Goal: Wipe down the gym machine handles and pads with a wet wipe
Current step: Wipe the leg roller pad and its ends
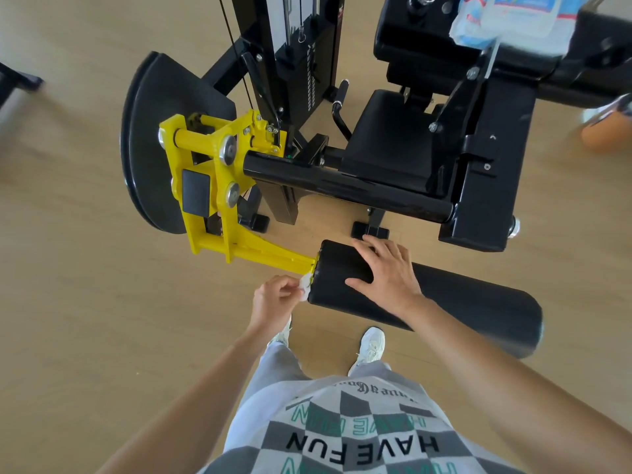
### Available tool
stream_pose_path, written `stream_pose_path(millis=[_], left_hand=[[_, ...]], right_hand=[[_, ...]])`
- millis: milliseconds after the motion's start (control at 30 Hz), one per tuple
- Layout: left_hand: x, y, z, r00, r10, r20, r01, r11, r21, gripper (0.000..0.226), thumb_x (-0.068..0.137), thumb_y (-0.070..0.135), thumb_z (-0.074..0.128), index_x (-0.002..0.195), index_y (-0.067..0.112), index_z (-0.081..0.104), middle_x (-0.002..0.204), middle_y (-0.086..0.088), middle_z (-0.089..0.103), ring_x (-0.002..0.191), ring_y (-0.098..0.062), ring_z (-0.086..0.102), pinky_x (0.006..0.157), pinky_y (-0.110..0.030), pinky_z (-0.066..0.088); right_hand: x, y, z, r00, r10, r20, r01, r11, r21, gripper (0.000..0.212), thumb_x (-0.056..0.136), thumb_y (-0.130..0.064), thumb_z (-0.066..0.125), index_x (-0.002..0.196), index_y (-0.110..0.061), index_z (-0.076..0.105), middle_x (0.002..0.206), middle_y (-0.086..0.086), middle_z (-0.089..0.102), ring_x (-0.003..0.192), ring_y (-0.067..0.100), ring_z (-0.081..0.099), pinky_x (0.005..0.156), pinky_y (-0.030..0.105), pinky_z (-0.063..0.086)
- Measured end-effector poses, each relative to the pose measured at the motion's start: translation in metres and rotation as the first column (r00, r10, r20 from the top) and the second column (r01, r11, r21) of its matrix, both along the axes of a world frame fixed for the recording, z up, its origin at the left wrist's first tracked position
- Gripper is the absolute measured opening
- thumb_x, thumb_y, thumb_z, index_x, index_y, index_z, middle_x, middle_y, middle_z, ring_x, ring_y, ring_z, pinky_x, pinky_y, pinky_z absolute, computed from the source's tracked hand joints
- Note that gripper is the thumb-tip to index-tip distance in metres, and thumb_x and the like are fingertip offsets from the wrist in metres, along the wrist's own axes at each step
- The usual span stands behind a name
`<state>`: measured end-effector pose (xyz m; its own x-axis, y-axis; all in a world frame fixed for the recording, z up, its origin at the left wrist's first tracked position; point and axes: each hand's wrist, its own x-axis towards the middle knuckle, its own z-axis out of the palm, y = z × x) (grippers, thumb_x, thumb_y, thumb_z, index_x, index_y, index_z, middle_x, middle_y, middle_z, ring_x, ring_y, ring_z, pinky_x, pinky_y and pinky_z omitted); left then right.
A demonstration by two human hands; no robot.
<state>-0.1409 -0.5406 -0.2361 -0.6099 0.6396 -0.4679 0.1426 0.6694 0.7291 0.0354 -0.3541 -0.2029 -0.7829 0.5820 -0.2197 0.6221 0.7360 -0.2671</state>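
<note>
Left hand [273,297] pinches wet wipe [305,286] at roller pad [461,302] end, beside yellow arm [266,254]; right hand [388,268] lies flat on top.

— What colour is the roller pad [485,302]?
— Black, like the seat [390,148]. The lever arm [219,179] is bright yellow.
— And the wet wipe [305,285]?
— White. The wipes pack [513,15] is white and blue with red edging.
— The shirt [342,436]?
— Grey-and-white checks, black and green lettering. Sneakers [371,345] white, floor [85,268] pale wood grain.
</note>
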Motion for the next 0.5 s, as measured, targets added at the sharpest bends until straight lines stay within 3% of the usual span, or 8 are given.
stream_pose_path(millis=[67,133,233,367,500], left_hand=[[-0.003,0.008,0.004,0.997,0.074,-0.029,-0.074,0.997,0.003,0.010,0.089,0.017,0.074,0.099,0.016,0.076,0.091,0.007,0.074,0.088,-0.010,0.069,0.080,-0.026,0.047],[-0.007,0.020,0.007,0.990,0.129,-0.057,-0.128,0.992,0.020,0.013,0.090,0.019,0.074,0.103,0.015,0.076,0.091,0.006,0.072,0.089,-0.011,0.067,0.080,-0.026,0.046],[-0.008,0.041,0.008,0.993,0.114,-0.041,-0.110,0.991,0.072,0.010,0.090,0.017,0.074,0.100,0.017,0.075,0.088,0.012,0.070,0.088,-0.009,0.067,0.077,-0.021,0.048],[0.000,0.055,0.004,0.999,0.036,-0.014,-0.034,0.994,0.103,0.006,0.094,0.018,0.069,0.100,0.019,0.072,0.090,0.012,0.071,0.088,-0.007,0.067,0.077,-0.018,0.050],[-0.001,0.051,0.000,1.000,0.021,-0.022,-0.019,0.997,0.072,0.006,0.095,0.017,0.067,0.097,0.021,0.071,0.084,0.012,0.069,0.082,-0.010,0.065,0.073,-0.023,0.048]], right_hand=[[0.007,-0.023,-0.003,0.992,-0.005,-0.122,0.014,0.998,0.066,0.066,0.088,-0.047,0.071,0.145,-0.023,0.050,0.144,0.003,0.050,0.130,0.027,0.049,0.110,0.050,0.040],[0.016,-0.045,-0.012,0.991,0.029,-0.129,-0.015,0.994,0.110,0.068,0.083,-0.041,0.078,0.143,-0.021,0.053,0.144,0.007,0.052,0.131,0.031,0.050,0.109,0.055,0.042],[0.028,-0.059,-0.021,0.996,0.089,0.032,-0.092,0.991,0.101,0.084,0.083,-0.047,0.075,0.154,-0.025,0.037,0.160,0.008,0.038,0.148,0.032,0.035,0.120,0.058,0.030],[0.021,-0.042,-0.018,0.987,0.103,0.124,-0.109,0.993,0.048,0.095,0.087,-0.059,0.065,0.162,-0.028,0.014,0.169,0.005,0.019,0.155,0.029,0.017,0.125,0.055,0.015],[0.004,-0.008,-0.013,0.970,0.092,0.224,-0.076,0.994,-0.080,0.101,0.084,-0.078,0.050,0.161,-0.033,0.004,0.168,-0.002,0.018,0.153,0.027,0.020,0.124,0.054,0.018]])
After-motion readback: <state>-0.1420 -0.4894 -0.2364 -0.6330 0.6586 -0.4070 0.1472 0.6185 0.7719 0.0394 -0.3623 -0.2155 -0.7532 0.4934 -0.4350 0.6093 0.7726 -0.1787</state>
